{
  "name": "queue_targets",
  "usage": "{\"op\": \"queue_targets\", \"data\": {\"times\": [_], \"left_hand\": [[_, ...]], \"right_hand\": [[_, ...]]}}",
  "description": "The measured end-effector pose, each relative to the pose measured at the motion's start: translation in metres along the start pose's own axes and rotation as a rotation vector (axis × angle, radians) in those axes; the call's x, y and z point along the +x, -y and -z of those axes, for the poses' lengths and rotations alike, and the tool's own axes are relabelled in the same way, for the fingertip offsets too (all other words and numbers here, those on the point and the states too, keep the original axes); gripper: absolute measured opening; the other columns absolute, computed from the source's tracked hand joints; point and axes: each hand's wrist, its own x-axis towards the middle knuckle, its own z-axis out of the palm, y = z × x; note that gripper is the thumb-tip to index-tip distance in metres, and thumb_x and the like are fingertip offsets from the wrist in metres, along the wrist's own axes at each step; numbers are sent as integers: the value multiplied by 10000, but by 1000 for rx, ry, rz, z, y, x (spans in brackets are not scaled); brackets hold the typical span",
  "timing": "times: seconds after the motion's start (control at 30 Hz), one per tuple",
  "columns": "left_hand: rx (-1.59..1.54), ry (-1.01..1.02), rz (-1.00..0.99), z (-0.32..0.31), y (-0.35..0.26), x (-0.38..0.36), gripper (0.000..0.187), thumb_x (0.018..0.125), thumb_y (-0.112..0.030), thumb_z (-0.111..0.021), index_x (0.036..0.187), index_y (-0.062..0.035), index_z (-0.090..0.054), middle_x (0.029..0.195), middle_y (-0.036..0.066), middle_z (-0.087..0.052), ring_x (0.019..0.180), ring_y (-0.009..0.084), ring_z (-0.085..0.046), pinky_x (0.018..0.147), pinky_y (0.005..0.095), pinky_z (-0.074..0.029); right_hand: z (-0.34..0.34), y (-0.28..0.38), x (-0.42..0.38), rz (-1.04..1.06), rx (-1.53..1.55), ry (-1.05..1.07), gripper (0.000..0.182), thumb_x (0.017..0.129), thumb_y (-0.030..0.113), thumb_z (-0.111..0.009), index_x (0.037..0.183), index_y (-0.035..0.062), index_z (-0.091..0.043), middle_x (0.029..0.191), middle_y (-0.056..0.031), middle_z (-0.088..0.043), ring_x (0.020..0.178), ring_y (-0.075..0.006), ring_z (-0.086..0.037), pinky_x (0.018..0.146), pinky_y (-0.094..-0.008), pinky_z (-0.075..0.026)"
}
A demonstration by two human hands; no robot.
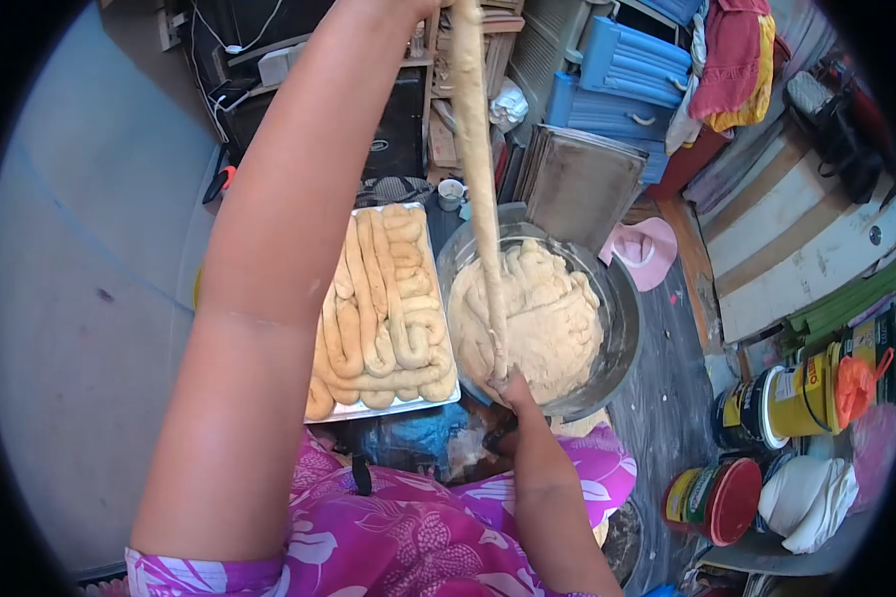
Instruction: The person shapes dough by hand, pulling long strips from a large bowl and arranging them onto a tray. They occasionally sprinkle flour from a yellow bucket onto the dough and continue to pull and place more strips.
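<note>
A long rope of dough stretches from the top edge of the head view down to the metal basin. My left arm is raised high, and my left hand is mostly cut off by the top edge, at the rope's upper end. Low at the basin's near rim, my right hand is closed around the rope's lower end. A large mass of dough fills much of the round basin. Left of it, a tray carries thick dough strands laid in folded loops, partly covered by my left arm.
A pink cap lies right of the basin. Flat metal trays lean behind it, near blue drawers. Several buckets stand at the right, including a yellow one and a red-lidded one. A cup sits behind the dough tray.
</note>
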Motion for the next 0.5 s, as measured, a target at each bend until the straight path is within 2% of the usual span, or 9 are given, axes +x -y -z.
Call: {"op": "queue_targets", "data": {"times": [0.07, 0.13, 0.2, 0.23, 0.3, 0.33, 0.43, 0.47, 0.5], "left_hand": [[-38, -18, -23, 25, -4, 1, 90, 905, -145, -476, 826, -114, -503, 700, 72, -611, 489, 141, -558, 358, 249, -347], [173, -87, -35, 45, -3, -3, 34, 894, -114, -484, 899, -124, -452, 700, 66, -594, 509, 149, -569, 354, 257, -358], [201, -99, -46, 57, -4, -4, 152, 880, -85, -498, 978, -138, -395, 711, 77, -583, 528, 166, -578, 369, 266, -385], [200, -104, -51, 63, -3, 2, 152, 880, -85, -498, 978, -138, -395, 711, 77, -583, 528, 166, -578, 369, 266, -385], [123, -203, -15, 75, 0, 10, 192, 875, -93, -508, 1013, -142, -385, 719, 86, -583, 548, 186, -585, 396, 285, -407], [117, -221, 11, 76, -4, 10, 252, 870, -105, -521, 1062, -151, -364, 730, 94, -585, 561, 202, -589, 426, 310, -430], [242, -242, 48, 94, -12, 32, 244, 869, -118, -526, 1070, -132, -389, 724, 94, -590, 569, 199, -589, 436, 321, -436], [241, -240, 43, 112, -12, 49, 244, 869, -118, -526, 1070, -132, -389, 724, 94, -590, 569, 199, -589, 436, 321, -436], [245, -151, 231, 138, -10, 70, 245, 870, -121, -526, 1082, -121, -404, 716, 92, -590, 564, 199, -590, 432, 312, -434]], "right_hand": [[17, 17, 18, -518, 775, 195, 388, 784, 317, -623, 961, -29, -603, 791, -147, -640, 772, -279, -625, 696, -355, -489], [55, 45, 38, -568, 1037, 175, 362, 818, 278, -590, 989, -40, -588, 704, -82, -595, 744, -200, -604, 698, -312, -479], [71, 50, 59, -411, 1526, 135, 343, 825, 238, -581, 1045, -23, -551, 694, -63, -580, 666, -197, -591, 641, -298, -482], [89, 76, 62, -410, 1520, 139, 343, 825, 238, -581, 1045, -23, -551, 694, -63, -580, 666, -197, -591, 641, -298, -482], [126, 145, 51, -157, 1494, 3, 288, 825, 217, -596, 1022, 20, -524, 700, -46, -572, 525, -171, -536, 527, -295, -469], [107, 124, 59, -176, 1196, 318, 306, 822, 200, -612, 1060, 44, -499, 716, -38, -549, 514, -146, -506, 491, -309, -462], [106, 144, 71, -314, 1119, 525, 343, 832, 196, -610, 1118, 46, -496, 720, -27, -520, 626, -134, -526, 556, -299, -475], [108, 149, 82, -344, 1115, 545, 389, 849, 208, -593, 1177, 54, -453, 772, -32, -518, 671, -130, -530, 521, -282, -465], [115, 162, 88, -347, 1113, 547, 389, 849, 208, -593, 1177, 54, -453, 772, -32, -518, 671, -130, -530, 521, -282, -465]]}}
